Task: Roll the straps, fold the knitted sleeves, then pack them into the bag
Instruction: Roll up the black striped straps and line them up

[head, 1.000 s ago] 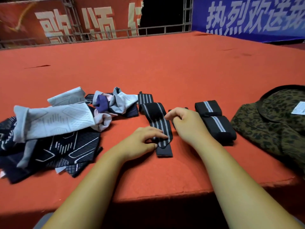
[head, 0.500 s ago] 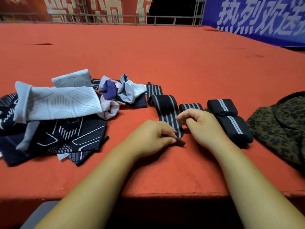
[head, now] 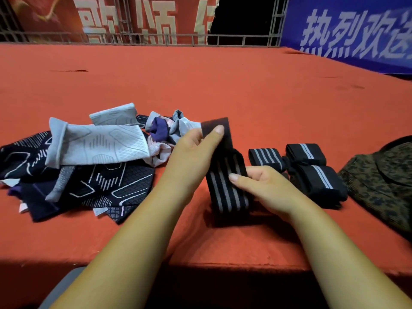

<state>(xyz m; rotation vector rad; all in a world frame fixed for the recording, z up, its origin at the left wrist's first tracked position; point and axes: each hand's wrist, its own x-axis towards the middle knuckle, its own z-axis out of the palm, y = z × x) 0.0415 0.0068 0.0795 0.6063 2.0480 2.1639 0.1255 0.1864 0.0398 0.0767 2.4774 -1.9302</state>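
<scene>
So both hands were on the same black strap with the grey stripes, held out in front over the red surface. The left hand pinched the plain dark top end, thumb pressed flat on the front, and the right hand gripped it lower down, thumb across the stripes with the fingers tucked behind. Its bottom end was a bit blurry, so I honestly couldn't tell if it touched the surface or hung just above. Just beside the right hand sat a short striped piece, and next to that the two rolled straps, touching each other. The bag, some leopard-ish print, lay at the far right edge. The knitted sleeves were all heaped on the left, light ones over dark ones, none of them folded.
</scene>
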